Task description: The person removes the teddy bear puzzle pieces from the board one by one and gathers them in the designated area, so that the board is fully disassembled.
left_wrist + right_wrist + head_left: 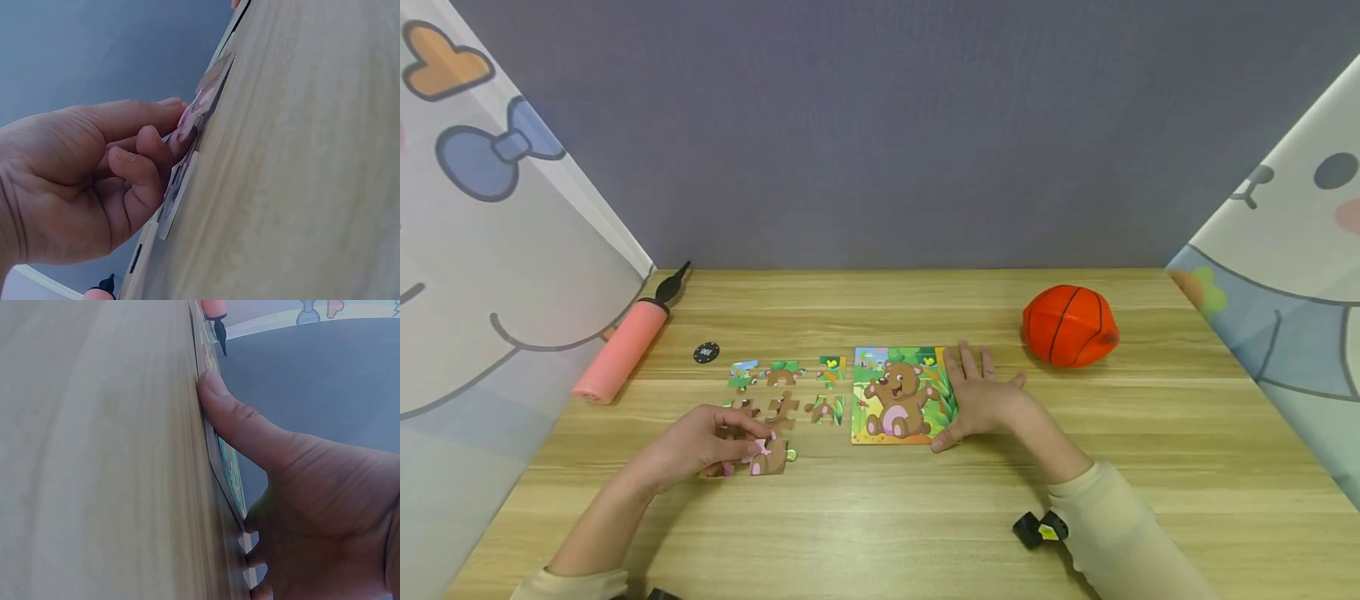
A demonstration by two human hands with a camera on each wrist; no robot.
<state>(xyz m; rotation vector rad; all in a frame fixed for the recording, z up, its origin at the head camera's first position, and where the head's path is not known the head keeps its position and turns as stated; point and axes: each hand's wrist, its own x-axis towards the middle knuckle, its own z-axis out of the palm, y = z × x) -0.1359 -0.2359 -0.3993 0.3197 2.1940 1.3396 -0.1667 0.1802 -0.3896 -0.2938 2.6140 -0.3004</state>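
Note:
My left hand (703,443) pinches a pink-and-brown jigsaw piece (194,114) between thumb and fingertips, low over the wooden table. It sits beside a brown bear jigsaw piece (771,458) with a green tab; whether the two are joined, I cannot tell. Several other jigsaw pieces (782,410) lie just beyond, spread in loose rows. Right of them is a square bear picture board (895,396). My right hand (985,407) rests with spread fingers at the board's right edge, its thumb (219,390) touching near the lower corner.
At the left lies a pink hand pump (625,354) with a black nozzle. A black round chip (706,352) is between it and the pieces. A partly deflated orange-red ball (1067,327) sits at the right. A grey panel (910,133) stands behind the table (925,525).

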